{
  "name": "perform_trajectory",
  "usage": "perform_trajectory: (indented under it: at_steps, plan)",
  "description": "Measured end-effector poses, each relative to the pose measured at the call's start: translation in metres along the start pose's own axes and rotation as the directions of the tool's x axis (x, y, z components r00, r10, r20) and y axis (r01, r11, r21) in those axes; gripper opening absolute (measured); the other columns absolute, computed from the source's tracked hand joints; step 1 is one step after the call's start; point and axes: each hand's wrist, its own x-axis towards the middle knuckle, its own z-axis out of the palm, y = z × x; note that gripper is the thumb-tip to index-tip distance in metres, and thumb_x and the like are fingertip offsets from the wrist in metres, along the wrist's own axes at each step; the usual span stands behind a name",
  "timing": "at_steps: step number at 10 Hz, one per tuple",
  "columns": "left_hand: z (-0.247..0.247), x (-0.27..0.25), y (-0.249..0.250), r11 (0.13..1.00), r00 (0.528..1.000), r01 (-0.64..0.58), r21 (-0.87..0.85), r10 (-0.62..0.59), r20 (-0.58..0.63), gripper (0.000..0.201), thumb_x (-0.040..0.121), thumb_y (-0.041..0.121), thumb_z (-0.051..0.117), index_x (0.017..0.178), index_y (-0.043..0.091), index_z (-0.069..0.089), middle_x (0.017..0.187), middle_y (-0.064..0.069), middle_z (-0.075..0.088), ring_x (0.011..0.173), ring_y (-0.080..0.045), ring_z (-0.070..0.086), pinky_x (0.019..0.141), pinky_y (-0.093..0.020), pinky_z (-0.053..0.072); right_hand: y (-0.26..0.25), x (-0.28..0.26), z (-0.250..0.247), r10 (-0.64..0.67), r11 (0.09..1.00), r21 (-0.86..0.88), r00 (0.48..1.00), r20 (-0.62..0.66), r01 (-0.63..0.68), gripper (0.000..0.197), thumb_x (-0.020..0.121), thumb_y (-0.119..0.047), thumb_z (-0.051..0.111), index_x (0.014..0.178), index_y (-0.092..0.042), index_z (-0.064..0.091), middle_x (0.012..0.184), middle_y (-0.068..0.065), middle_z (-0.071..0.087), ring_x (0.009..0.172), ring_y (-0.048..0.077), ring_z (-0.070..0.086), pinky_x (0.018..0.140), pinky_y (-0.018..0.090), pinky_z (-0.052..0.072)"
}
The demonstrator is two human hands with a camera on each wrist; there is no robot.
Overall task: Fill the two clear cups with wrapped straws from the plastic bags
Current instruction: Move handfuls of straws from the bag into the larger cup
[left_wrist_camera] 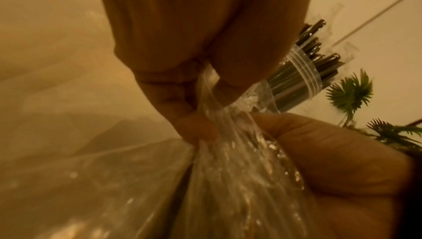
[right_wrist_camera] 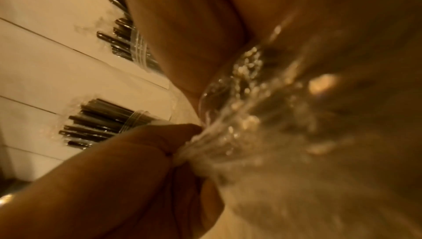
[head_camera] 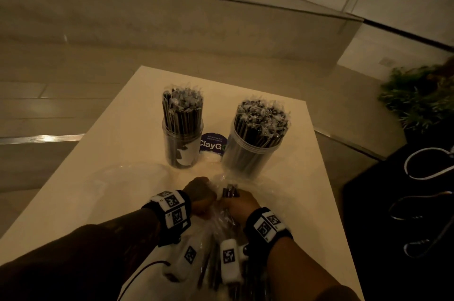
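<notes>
Left hand [head_camera: 202, 196] and right hand [head_camera: 242, 205] clenched, side by side

Sticker [head_camera: 213, 142] btwn cups: partly hidden, small print unreadable. Bag [head_camera: 216, 246] bottom cut off at frame edge; contents unclear. Right-wrist view of bag [right_wrist_camera: 274, 134] blurred. Plant [head_camera: 417, 99] blurred, cut off at right edge.

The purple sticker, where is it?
In the head view the purple sticker lies on the white table, between the two cups of straws, left cup and right cup.
</notes>
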Motion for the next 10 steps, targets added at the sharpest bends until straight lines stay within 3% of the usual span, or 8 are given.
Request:
perform_trajectory:
  at_steps: [3,4,5,6,7,8,9,10]
  plan:
    - [-0.004,0.009,-0.003,0.994,0.999,0.047,0.099,-0.046,-0.011,0.038,0.095,0.010,0.047,0.129,-0.005,0.045,0.074,-0.002,0.051,0.062,-0.015,0.058,0.066,-0.031,0.059,-0.018,-0.027,-0.020,-0.266,0.945,0.114,0.923,-0.277,0.306,0.012,0.084,-0.003,0.066,0.095,-0.008,0.064,0.072,0.006,0.068,0.055,0.013,0.065,0.048,0.020,0.049]
    - [-0.004,0.013,-0.004,0.996,0.997,0.078,0.031,-0.077,-0.009,0.042,0.093,0.010,0.050,0.131,-0.005,0.043,0.090,-0.011,0.059,0.074,-0.021,0.061,0.077,-0.041,0.059,-0.045,-0.048,-0.036,-0.462,0.855,0.051,0.803,-0.377,0.516,0.007,0.086,-0.010,0.067,0.087,-0.015,0.063,0.077,0.006,0.071,0.069,0.017,0.068,0.060,0.022,0.052]
    - [-0.006,0.006,0.005,0.963,0.986,-0.010,0.270,0.055,-0.159,0.063,0.076,0.033,0.071,0.127,0.013,0.041,0.122,-0.008,0.048,0.101,-0.023,0.055,0.080,-0.034,0.054,-0.076,-0.066,-0.057,-0.573,0.716,0.091,0.657,-0.490,0.692,0.008,0.086,-0.009,0.069,0.085,-0.012,0.061,0.076,0.008,0.070,0.067,0.014,0.068,0.061,0.021,0.053]
    - [-0.005,-0.015,0.033,0.779,0.760,-0.538,0.322,0.614,-0.214,0.062,0.064,0.035,0.077,0.116,0.020,0.046,0.113,0.005,0.048,0.100,-0.014,0.051,0.081,-0.025,0.049,-0.094,-0.074,-0.068,-0.609,0.636,0.120,0.591,-0.529,0.762,0.008,0.086,-0.006,0.069,0.090,-0.004,0.062,0.074,0.009,0.068,0.065,0.012,0.066,0.062,0.016,0.053]
    - [0.003,-0.031,0.068,0.670,0.674,-0.738,0.081,0.725,0.140,0.068,0.070,0.035,0.077,0.129,0.020,0.048,0.124,0.005,0.057,0.112,-0.010,0.054,0.092,-0.026,0.048,-0.098,-0.073,-0.055,-0.588,0.630,0.238,0.654,-0.476,0.739,0.009,0.084,-0.005,0.070,0.089,-0.007,0.062,0.079,0.012,0.068,0.074,0.020,0.067,0.071,0.028,0.056]
    - [0.011,-0.031,0.082,0.690,0.694,-0.720,0.080,0.713,0.102,0.013,0.083,0.025,0.067,0.095,0.025,0.061,0.089,-0.002,0.065,0.085,-0.017,0.059,0.085,-0.041,0.053,-0.101,-0.076,-0.052,-0.623,0.656,0.139,0.636,-0.455,0.742,0.024,0.082,-0.018,0.075,0.101,-0.008,0.064,0.098,0.011,0.071,0.091,0.023,0.069,0.078,0.036,0.056]
    - [0.011,-0.028,0.084,0.720,0.735,-0.678,0.146,0.666,0.127,0.019,0.080,0.019,0.067,0.074,0.028,0.051,0.071,0.007,0.055,0.069,-0.016,0.053,0.069,-0.035,0.048,-0.115,-0.099,-0.075,-0.745,0.580,-0.157,0.443,-0.498,0.800,0.051,0.089,-0.041,0.063,0.133,-0.020,0.047,0.130,-0.005,0.056,0.114,0.009,0.056,0.084,0.019,0.050]
    - [0.013,-0.025,0.083,0.682,0.712,-0.702,0.206,0.683,0.162,0.017,0.079,0.021,0.067,0.078,0.027,0.051,0.076,0.007,0.056,0.072,-0.013,0.053,0.071,-0.030,0.044,-0.122,-0.108,-0.088,-0.891,0.450,-0.447,0.358,-0.278,0.773,0.048,0.095,-0.044,0.037,0.128,-0.014,0.056,0.128,0.001,0.058,0.117,0.012,0.053,0.095,0.025,0.044]
